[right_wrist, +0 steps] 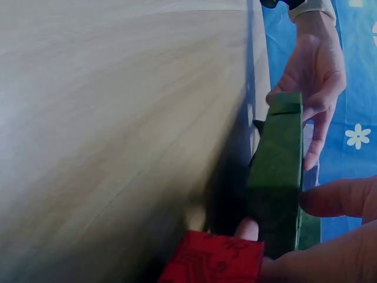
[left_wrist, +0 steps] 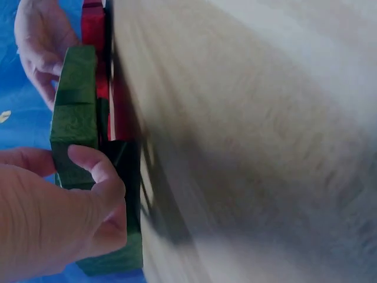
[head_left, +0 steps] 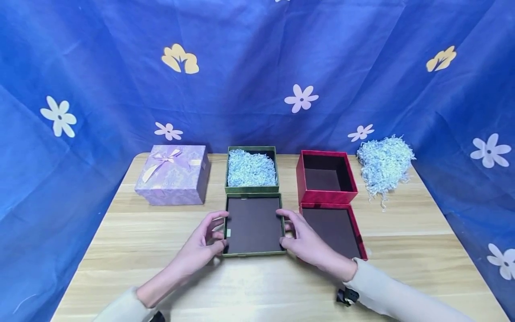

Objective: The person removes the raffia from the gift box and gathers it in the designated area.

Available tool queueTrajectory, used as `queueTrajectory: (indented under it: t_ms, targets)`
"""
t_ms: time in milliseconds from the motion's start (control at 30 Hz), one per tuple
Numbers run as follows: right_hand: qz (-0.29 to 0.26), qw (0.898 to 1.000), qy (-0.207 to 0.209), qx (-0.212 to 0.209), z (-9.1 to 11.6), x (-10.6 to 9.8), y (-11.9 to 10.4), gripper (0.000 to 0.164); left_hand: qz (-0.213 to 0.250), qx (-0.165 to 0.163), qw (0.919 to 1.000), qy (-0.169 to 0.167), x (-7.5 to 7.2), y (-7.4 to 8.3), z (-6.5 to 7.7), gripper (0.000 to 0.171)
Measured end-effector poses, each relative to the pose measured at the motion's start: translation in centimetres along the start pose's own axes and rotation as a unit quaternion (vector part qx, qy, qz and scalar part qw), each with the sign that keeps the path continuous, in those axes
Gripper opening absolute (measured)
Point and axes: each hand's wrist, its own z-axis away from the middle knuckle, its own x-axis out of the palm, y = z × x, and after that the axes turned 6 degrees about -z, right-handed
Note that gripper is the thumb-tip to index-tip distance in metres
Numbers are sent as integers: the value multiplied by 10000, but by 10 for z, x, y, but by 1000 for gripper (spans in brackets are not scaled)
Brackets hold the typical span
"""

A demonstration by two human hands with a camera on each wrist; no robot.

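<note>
A green box lid (head_left: pixel 254 226) is held inside up, its dark lining showing in the head view. My left hand (head_left: pixel 201 243) grips its left edge, thumb at the near end and fingers along the side. On the opposite edge my right hand (head_left: pixel 306 239) holds it the same way. Both wrist views show the lid's green side wall (left_wrist: pixel 75 127) between the fingers, with a shadow on the table below. Just behind it stands the matching green box (head_left: pixel 252 189), filled with pale blue shredded paper (head_left: pixel 251 169).
A red box (head_left: pixel 327 197) stands open at the right, its red lid (head_left: pixel 331 228) lying inside up before it, close to my right hand. Loose shredded paper (head_left: pixel 384 163) is heaped at the far right. A lilac gift box (head_left: pixel 177 183) with a ribbon bow sits at the back left.
</note>
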Motion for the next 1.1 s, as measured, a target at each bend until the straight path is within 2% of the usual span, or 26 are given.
queueTrajectory:
  t_ms: [267,433,667,767,933,1100]
  targets:
    - [76,9999,-56,138,-7,6,3,76,-127,-506,9983,245,5,-8,-2,79]
    - [26,9994,-132,320,-9,9,4,78,-182,-447,9985,259,6,-10,-4,80]
    - [-173,9985,-14,520,-12,9,-3,71,-221,-330,9986,348,7,-11,-4,83]
    - [-192,9992,105,329,-15,5,-8,69,-354,-191,9981,465,7,-10,-6,83]
    - [-475,9981,203,-320,-30,-10,-25,74,-617,340,9945,777,3,-4,-19,78]
    - [-539,9919,322,-1105,-57,-28,-46,76,-457,578,9925,977,-3,7,-36,77]
